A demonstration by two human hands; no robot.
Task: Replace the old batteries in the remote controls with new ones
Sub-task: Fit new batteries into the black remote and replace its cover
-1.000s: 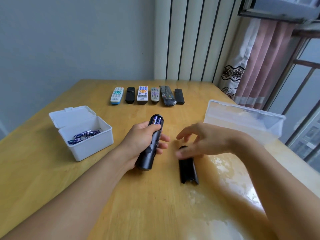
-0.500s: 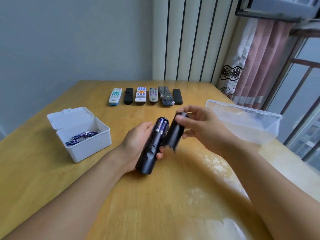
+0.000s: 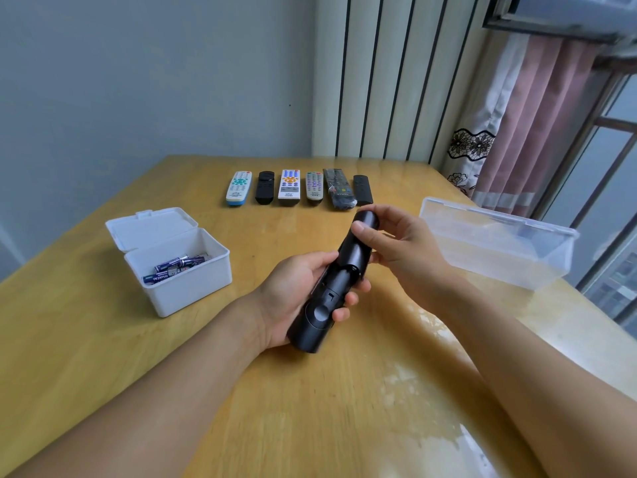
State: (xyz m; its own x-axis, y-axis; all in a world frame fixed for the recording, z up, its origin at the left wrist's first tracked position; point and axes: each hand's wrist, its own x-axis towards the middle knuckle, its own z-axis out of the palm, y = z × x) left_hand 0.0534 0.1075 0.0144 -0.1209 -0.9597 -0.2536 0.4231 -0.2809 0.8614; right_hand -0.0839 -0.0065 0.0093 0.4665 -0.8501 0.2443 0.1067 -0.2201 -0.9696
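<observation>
a: how does the black remote (image 3: 332,286) look?
b: long, rounded, back side up, its battery cover (image 3: 358,241) lying over the far half.
a: and around it?
b: a row of six remotes (image 3: 298,187) at the far edge of the tabletop (image 3: 103,339), an open white box (image 3: 179,267) with batteries (image 3: 174,268) on the left, a clear box (image 3: 499,243) on the right. nothing blocks it.
a: where is it relative to each grip?
b: the left hand (image 3: 296,294) wraps its near half above the tabletop; the right hand (image 3: 393,243) pinches the cover, thumb on top.
</observation>
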